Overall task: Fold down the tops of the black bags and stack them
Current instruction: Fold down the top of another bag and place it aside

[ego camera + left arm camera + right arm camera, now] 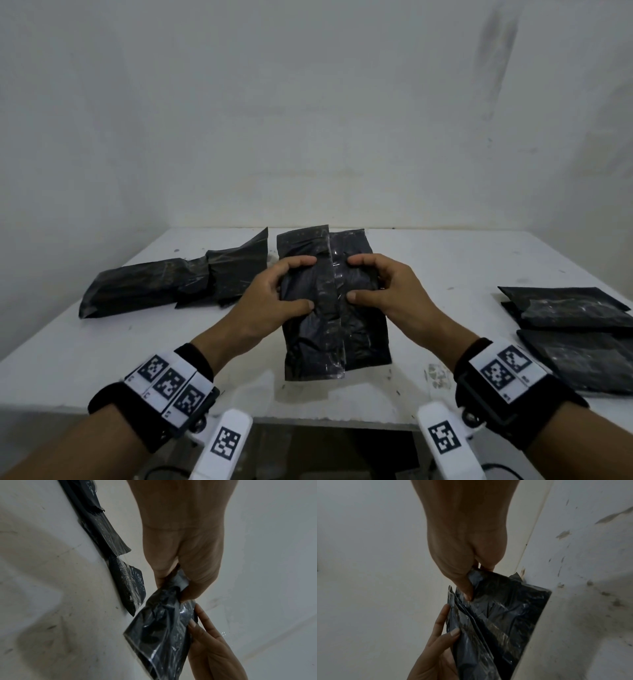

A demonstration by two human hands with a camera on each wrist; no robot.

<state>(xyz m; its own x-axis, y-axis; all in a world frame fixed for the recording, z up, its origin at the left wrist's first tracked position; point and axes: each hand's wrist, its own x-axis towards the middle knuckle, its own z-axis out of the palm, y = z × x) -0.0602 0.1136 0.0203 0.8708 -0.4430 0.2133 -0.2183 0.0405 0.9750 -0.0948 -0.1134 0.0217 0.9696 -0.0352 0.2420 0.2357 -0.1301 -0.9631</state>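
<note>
A shiny black bag (334, 325) is held lengthwise over the middle of the white table (445, 267), with a long seam or flap running down its centre. My left hand (303, 282) grips the bag's left half, thumb on top and fingers curled over the far part. My right hand (354, 278) grips the right half the same way. In the left wrist view the left hand (178, 588) pinches the crinkled bag (163, 635). In the right wrist view the right hand (472, 585) pinches the bag (496, 622). The bag's underside is hidden.
Long, unfolded black bags (171, 284) lie overlapping at the table's left. Shorter, flat black bags (575, 318) lie piled at the right edge. A white wall closes the table's far and left sides. The table's front edge runs just below my wrists.
</note>
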